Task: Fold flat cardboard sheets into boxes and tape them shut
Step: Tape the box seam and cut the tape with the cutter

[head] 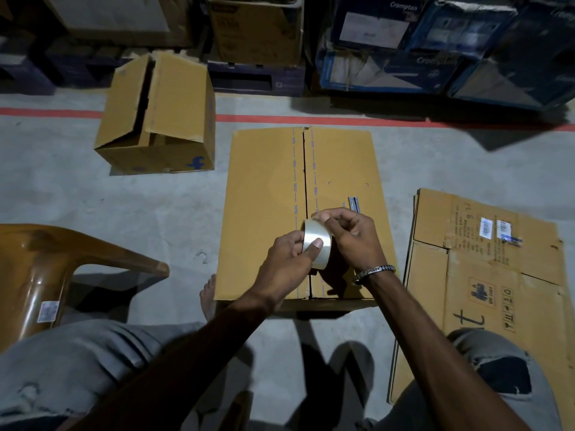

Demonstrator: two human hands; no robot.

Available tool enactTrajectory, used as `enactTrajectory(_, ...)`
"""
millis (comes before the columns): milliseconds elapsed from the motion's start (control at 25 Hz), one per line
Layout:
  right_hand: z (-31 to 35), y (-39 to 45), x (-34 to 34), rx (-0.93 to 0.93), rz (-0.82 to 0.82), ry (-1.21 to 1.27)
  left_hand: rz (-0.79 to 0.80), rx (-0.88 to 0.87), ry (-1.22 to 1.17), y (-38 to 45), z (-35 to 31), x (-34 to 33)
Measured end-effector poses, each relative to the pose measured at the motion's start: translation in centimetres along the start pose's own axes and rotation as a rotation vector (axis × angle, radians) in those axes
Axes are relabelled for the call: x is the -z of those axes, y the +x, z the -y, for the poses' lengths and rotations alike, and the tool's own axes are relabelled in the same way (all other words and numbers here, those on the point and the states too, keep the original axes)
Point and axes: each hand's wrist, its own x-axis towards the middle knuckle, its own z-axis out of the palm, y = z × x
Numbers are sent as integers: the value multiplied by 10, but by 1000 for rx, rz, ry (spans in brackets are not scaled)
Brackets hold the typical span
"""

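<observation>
A brown cardboard box (267,197) stands on the floor in front of me, its two top flaps folded shut with a bare seam down the middle. Above its near end my left hand (287,262) grips a roll of clear tape (317,242), thumb across the roll's face. My right hand (351,237), with a metal bracelet at the wrist, pinches at the top edge of the roll. A small grey cutter (354,203) lies on the box's right flap just beyond my right hand.
A second box (161,119) with open flaps lies at the back left. Flat cardboard sheets (485,275) are stacked on the floor at right. A brown plastic chair (40,265) stands at left. Stacked cartons (404,42) line the back, beyond a red floor line.
</observation>
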Motion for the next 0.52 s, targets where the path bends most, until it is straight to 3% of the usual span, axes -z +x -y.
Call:
enactTrajectory(160, 2, -1, -2, 21, 45, 66, -27, 15, -34, -2, -4, 1)
enactTrajectory(400, 0, 5, 5, -150, 155, 105, -26, 10, -91, -4, 0, 6)
enactTrajectory(520, 5, 8, 9, -212, 68, 107, 40, 41, -116, -6, 0, 3)
